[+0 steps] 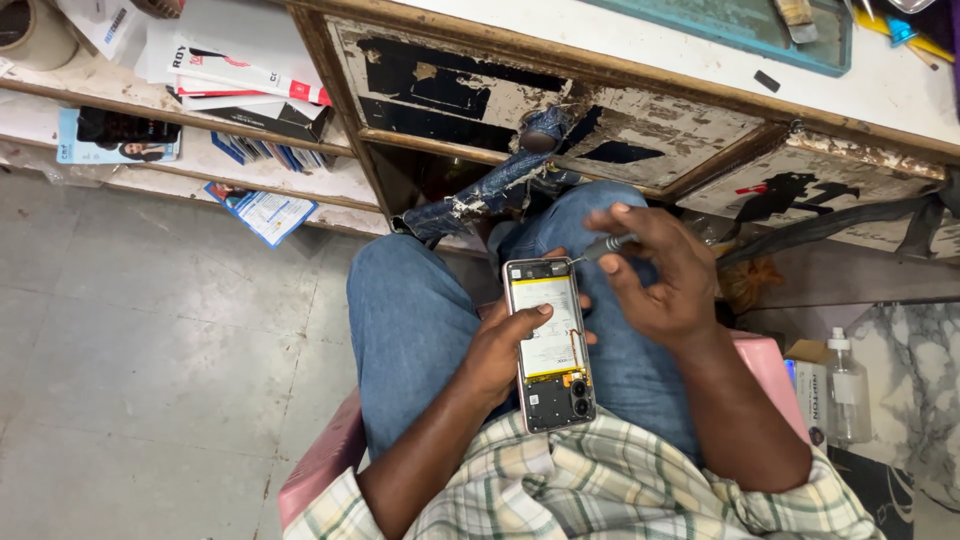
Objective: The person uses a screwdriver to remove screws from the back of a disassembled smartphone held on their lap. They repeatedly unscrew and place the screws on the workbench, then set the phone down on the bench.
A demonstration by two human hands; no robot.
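Note:
An opened smartphone (548, 340) with its back cover off lies in my lap, showing a white battery, circuit parts and camera lenses at the near end. My left hand (500, 345) holds it from the left, thumb resting on the battery. My right hand (660, 270) grips a small screwdriver (600, 248), whose tip touches the phone's far top corner. I sit in blue jeans and a plaid shirt on a pink stool (325, 460).
A worn wooden workbench (620, 110) with peeling drawer fronts stands just ahead of my knees. Low shelves (200, 150) at the left carry boxes and leaflets. A clear pump bottle (845, 385) stands at the right by a marbled panel. Grey tiled floor (150, 350) spreads left.

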